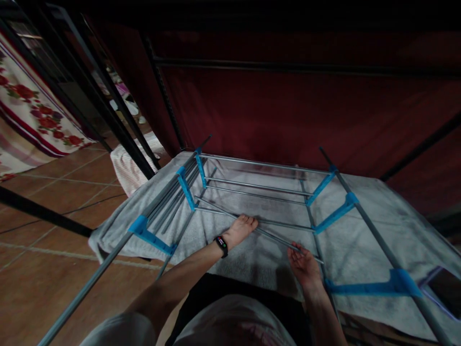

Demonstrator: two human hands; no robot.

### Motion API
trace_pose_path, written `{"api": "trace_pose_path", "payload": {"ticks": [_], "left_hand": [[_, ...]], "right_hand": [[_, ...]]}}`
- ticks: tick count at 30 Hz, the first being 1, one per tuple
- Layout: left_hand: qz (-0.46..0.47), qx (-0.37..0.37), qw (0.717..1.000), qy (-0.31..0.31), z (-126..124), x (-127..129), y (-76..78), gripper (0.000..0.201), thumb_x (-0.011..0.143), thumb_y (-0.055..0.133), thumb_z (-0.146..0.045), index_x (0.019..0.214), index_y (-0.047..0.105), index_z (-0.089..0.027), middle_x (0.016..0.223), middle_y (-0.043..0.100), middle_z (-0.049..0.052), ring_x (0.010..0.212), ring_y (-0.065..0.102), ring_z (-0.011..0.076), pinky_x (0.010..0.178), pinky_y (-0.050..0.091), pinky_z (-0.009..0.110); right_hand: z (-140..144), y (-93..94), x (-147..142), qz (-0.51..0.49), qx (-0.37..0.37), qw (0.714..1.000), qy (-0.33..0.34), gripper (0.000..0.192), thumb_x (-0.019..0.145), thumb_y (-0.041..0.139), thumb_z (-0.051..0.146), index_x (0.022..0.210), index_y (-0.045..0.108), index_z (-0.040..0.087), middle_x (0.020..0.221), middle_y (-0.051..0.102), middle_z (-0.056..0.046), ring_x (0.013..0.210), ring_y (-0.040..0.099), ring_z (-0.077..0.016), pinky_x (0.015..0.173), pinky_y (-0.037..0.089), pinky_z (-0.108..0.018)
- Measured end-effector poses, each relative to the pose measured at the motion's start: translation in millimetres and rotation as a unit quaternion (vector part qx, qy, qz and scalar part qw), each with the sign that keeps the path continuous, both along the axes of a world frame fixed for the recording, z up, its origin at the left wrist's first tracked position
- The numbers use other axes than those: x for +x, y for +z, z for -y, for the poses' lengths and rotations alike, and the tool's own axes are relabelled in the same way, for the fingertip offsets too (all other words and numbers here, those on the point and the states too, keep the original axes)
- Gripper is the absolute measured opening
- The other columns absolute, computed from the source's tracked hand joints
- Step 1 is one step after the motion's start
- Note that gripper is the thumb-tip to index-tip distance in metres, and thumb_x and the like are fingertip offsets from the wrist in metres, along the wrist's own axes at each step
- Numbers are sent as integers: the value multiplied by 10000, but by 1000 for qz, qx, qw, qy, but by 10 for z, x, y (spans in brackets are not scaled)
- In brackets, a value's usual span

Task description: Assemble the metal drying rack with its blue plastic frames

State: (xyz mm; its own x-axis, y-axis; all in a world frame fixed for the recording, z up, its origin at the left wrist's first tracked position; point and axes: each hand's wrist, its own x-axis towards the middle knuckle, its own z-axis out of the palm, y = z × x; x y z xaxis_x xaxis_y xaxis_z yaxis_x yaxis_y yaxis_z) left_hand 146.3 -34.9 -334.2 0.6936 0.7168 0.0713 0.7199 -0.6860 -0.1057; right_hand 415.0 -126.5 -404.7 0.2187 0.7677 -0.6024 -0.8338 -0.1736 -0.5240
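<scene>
Here, at the far left, a floral cloth [32,110] is seen hanging above the tiled floor [46,192]. Further in, a grey tube frame [252,192] with blue plastic connectors [149,234] is laid on a grey towel [360,240]. The left hand [240,228], with a dark watch [221,245] worn at the wrist, is pressed down with fingers loosely curled over one end of a loose metal rod [273,235] lying slantwise across the frame's rungs. The rod's other end is pinched lightly in the fingertips of the right hand [304,262], palm turned up. The rod is probably best handled by being kept level between both hands and lined up squarely with a connector socket, so that nothing is forced or bent.
</scene>
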Motion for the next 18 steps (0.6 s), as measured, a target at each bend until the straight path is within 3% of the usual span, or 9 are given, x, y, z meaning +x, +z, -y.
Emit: {"api": "trace_pose_path", "payload": {"ticks": [5,11,18], "left_hand": [[23,-15,999,-29,40,-7,-13,427,939,398,-47,1326,513,-185,1145,640,83,1055,605,203,1006,406,354],[51,-38,996,-70,51,70,51,347,1009,436,-396,1279,566,-220,1089,660,74,997,622,212,959,432,350],[68,-61,988,-125,28,181,84,228,991,492,-303,1108,658,-199,1025,683,74,964,628,202,919,448,343]], "right_hand": [[43,62,-84,-13,-20,999,-33,162,801,548,70,869,598,209,820,710,0,737,722,-117,731,641,-249],[51,92,-99,-7,-20,999,-45,159,806,538,77,865,592,215,838,696,-2,749,717,-112,745,642,-251],[83,62,-15,-3,-21,999,-49,146,821,531,83,884,585,203,867,697,12,780,712,-96,754,635,-242]]}}
